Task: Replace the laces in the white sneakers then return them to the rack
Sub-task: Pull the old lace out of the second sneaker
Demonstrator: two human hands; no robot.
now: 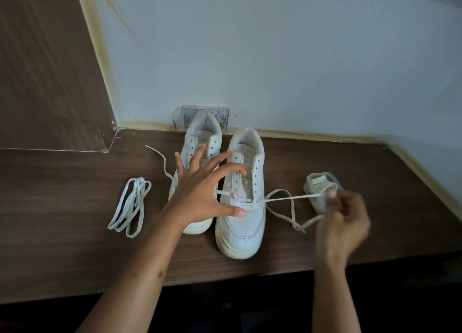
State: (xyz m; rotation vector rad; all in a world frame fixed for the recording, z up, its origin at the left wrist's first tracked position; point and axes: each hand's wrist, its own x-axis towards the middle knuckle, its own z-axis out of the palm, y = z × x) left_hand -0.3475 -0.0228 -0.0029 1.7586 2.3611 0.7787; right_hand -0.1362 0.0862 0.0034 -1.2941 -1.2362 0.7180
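Note:
Two white sneakers stand side by side on the dark wooden table (62, 207), toes toward me. The right sneaker (243, 217) has a white lace (282, 197) threaded through its lowest eyelets. My right hand (342, 222), blurred, pinches that lace's end and holds it taut to the right; the rest loops down on the table. My left hand (202, 195) is spread with fingers apart over both shoes, thumb on the right sneaker's toe. The left sneaker (200, 142) is partly hidden under that hand. A loose lace strand (160, 157) trails from its left side.
A bundled white lace (131, 205) lies on the table to the left. A clear plastic container (320, 185) holding lace sits right of the shoes, behind my right hand. A wall socket (225, 115) is behind the shoes. A wooden panel (50, 70) rises at left.

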